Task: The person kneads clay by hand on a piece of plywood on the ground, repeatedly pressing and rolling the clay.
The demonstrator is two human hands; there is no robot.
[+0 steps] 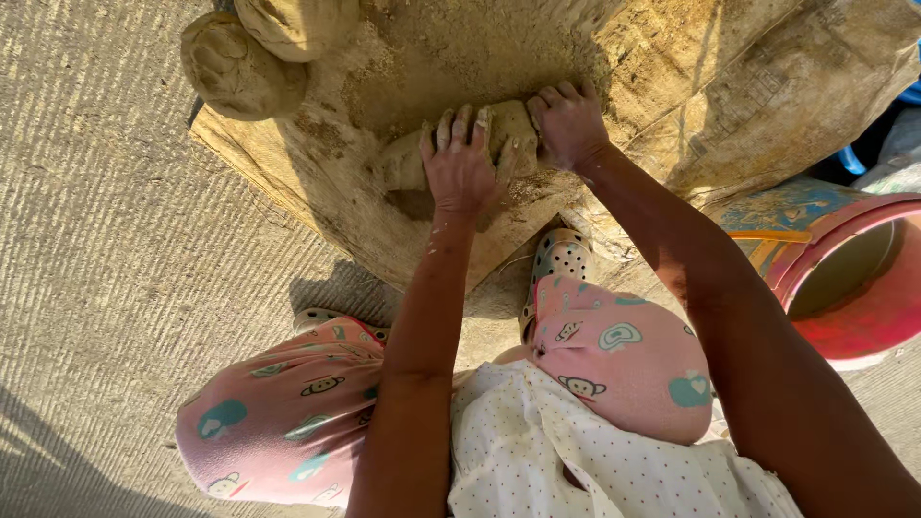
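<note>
- Clay lump [499,134]: elongated, lying near the centre of a dusty woven sack [729,96] spread on the ground, under both hands.
- Left hand [459,165]: palm down on the lump, fingers spread and curled over its top, pressing on it.
- Right hand [570,123]: just right of the left, fingers bent onto the lump's right end, gripping it.
- Two rounded clay balls [240,72]: far left, at the sack's edge, one partly overlapping the other.
- Pink bucket [863,307]: right, near edge, well apart from the lump.
- Grooved concrete floor [115,240]: left of the sack.
- Knees in pink patterned trousers [624,355]: near, below the arms.
</note>
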